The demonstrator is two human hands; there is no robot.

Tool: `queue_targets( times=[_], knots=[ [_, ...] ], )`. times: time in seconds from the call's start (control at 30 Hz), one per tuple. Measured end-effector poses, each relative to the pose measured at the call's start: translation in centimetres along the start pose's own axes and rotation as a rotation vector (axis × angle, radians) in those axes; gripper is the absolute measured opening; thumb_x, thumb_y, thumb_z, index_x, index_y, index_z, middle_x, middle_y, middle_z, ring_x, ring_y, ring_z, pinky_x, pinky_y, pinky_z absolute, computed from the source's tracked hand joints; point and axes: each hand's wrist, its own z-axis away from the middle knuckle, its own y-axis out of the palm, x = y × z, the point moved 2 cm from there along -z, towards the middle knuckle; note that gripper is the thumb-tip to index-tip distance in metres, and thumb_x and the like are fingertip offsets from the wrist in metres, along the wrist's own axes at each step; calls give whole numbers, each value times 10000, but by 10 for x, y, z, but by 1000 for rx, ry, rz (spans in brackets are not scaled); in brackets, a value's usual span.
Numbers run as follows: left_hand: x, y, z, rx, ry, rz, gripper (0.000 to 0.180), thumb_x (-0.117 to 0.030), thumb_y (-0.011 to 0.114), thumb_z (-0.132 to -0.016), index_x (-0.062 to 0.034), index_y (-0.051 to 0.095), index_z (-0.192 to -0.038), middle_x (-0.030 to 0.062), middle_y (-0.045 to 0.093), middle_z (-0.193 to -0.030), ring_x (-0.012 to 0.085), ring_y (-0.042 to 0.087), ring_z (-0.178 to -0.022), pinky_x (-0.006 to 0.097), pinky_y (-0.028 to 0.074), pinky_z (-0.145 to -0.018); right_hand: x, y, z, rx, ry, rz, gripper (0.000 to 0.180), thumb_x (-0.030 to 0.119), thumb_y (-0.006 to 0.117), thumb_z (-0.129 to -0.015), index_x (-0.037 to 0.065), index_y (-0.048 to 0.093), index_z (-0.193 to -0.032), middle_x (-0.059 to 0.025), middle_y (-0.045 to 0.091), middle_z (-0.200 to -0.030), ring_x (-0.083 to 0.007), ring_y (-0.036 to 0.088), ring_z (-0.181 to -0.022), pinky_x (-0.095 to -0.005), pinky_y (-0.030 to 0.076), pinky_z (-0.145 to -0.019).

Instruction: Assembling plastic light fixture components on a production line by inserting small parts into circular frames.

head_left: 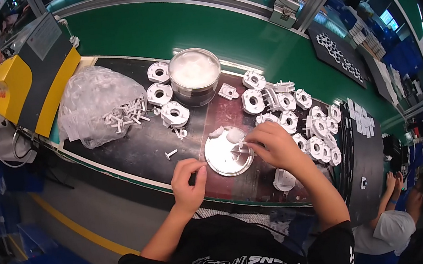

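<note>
Small white part [241, 144] sits in the fingertips of the right hand [271, 144], whose thumb and forefinger pinch it above the right side of a shiny round metal disc [223, 158]. The left hand [188, 183] is curled at the disc's left edge, thumb and forefinger close together; whether it grips anything or touches the rim, I cannot tell. Beside the right forearm lies a white block [284, 180]. White lumps [234, 135] rest toward the disc's far edge. A single white pin [171, 154] lies on the bench beyond the left hand. Past the right hand, rounded white housings [319, 129] stand crowded together. Farther off, more white pins [127, 115] lie heaped against a clear plastic bag [91, 88]. A clear round tub [196, 92] of white material stands near the far edge, with three white housings [180, 117] at its left.
</note>
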Motion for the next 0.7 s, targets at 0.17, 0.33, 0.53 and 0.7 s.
queue_targets(
  times=[0.17, 0.33, 0.53, 0.7],
  knots=[
    [1, 2, -1, 19, 68, -36, 103, -2, 742, -893, -15, 725, -993, 111, 680, -955, 242, 650, -832, 327, 534, -736, -5, 12, -10, 143, -76, 124, 153, 143, 772, -838, 102, 723, -976, -46, 642, -889, -259, 618, -885, -393, 449, -789],
    [2, 0, -1, 17, 24, -8, 101, -6, 746, -894, -18, 724, -992, 111, 682, -945, 241, 652, -805, 328, 535, -716, -5, 18, -18, 200, -96, 206, 141, 123, 790, -822, 120, 720, -944, -30, 642, -894, -247, 610, -874, -384, 435, -774],
    [2, 0, -2, 18, 40, -9, 100, -10, 745, -899, -15, 719, -995, 109, 683, -937, 242, 652, -790, 330, 537, -705, -10, 25, -20, 225, -108, 227, 134, 131, 779, -829, 116, 732, -953, -31, 632, -901, -244, 603, -895, -382, 435, -787],
    [3, 0, -1, 19, 43, -6, 93, -18, 745, -902, -16, 720, -992, 108, 684, -938, 244, 653, -792, 331, 539, -707, -12, 27, -20, 230, -103, 229, 124, 133, 777, -832, 114, 738, -948, -36, 631, -899, -250, 603, -895, -386, 445, -796]
  ],
)
